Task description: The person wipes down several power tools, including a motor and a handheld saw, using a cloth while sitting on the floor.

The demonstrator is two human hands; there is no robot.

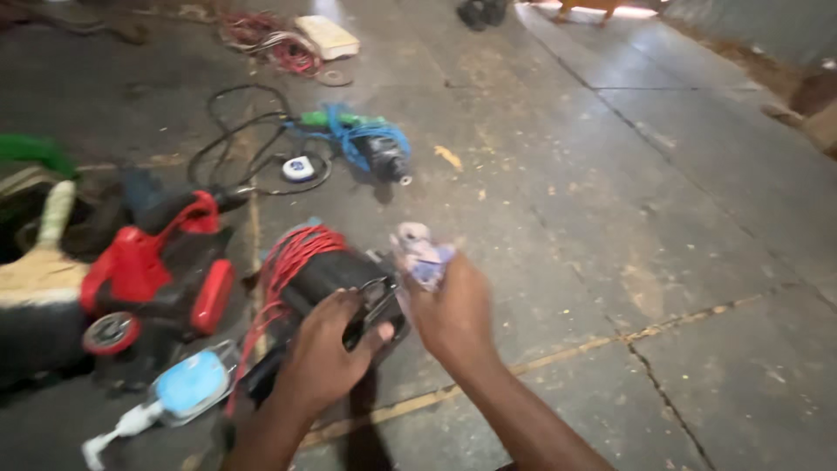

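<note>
Head view: both forearms are seen extended forward from the lower edge, converging over a dark power tool [336, 275] wound with red cable [292, 253], which lies on the concrete floor [610, 218]. The left hand [327, 349] is curled, knuckles up, with its fingers closed on the tool's black front part. The right hand [453, 310] is raised just beside it, wrist bent, with its fingers clamped on a crumpled pale purple cloth [420, 255] held above the tool's end. The hands are close together, apparently not touching.

To the left of the tool, a red and black machine [161, 270] is noted, with a light blue bottle [179, 392] lying below it. Farther off, well apart, a green-handled grinder wrapped in blue cord [366, 139] is observed beside a loop of black cable [244, 139].
</note>
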